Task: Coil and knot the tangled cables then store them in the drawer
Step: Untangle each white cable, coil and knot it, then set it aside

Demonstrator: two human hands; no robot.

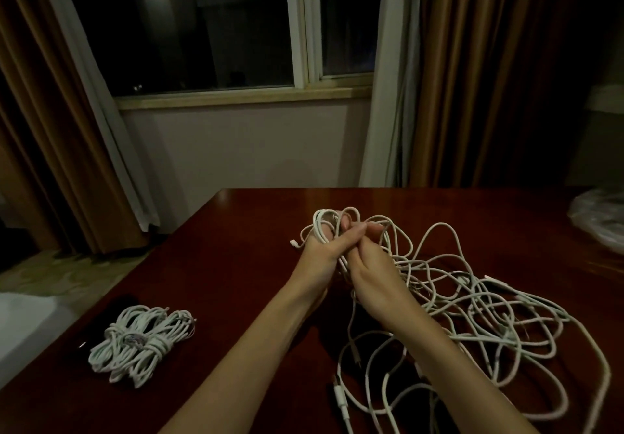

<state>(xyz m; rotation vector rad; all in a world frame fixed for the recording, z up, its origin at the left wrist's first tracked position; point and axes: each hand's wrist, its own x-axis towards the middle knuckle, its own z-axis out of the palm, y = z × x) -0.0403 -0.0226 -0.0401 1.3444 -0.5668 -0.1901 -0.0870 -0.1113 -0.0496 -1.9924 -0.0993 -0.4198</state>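
A loose tangle of white cables [472, 312] spreads over the right half of the dark red table [236, 264]. Above the table's middle, my left hand [320, 251] grips a partly wound coil of white cable [326, 224], its loops standing up over my fingers and a plug end sticking out to the left. My right hand [368, 264] presses against the left one and pinches a strand of the same cable where it runs off into the tangle. Several finished, knotted white coils [141, 345] lie together at the table's left front.
A crumpled clear plastic bag [601, 217] sits at the table's far right edge. A window, brown curtains and a wall stand behind the table. Left of the table is floor and something pale. No drawer is in view.
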